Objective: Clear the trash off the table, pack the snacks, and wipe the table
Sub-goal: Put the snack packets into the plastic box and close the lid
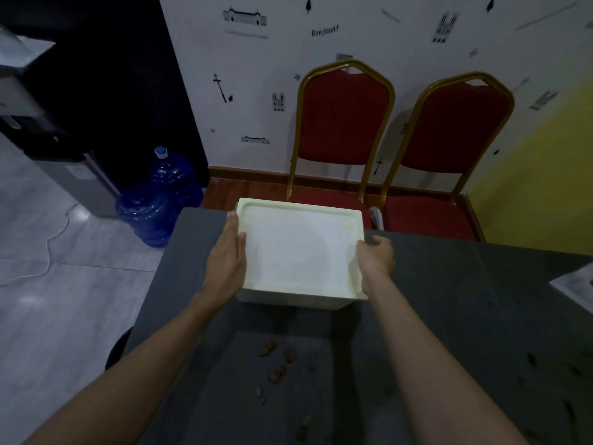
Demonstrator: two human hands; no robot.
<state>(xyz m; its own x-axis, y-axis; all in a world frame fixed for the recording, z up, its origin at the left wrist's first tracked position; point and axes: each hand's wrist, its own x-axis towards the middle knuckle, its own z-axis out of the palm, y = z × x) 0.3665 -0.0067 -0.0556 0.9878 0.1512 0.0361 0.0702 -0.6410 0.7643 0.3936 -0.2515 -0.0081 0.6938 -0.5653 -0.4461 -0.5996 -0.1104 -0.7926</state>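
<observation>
Centrally, left hand [228,252] flat against left side of white foam box [300,252], thumb over lid rim. Box: rectangular, recessed lid, faint yellowish stain, resting on dark table [481,300] at far edge. Right hand [375,255] clasps right side.

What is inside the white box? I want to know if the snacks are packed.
Nothing can be seen inside: the white box is closed by its lid, held by the left hand and right hand. Peanut shells lie outside on the table.
</observation>
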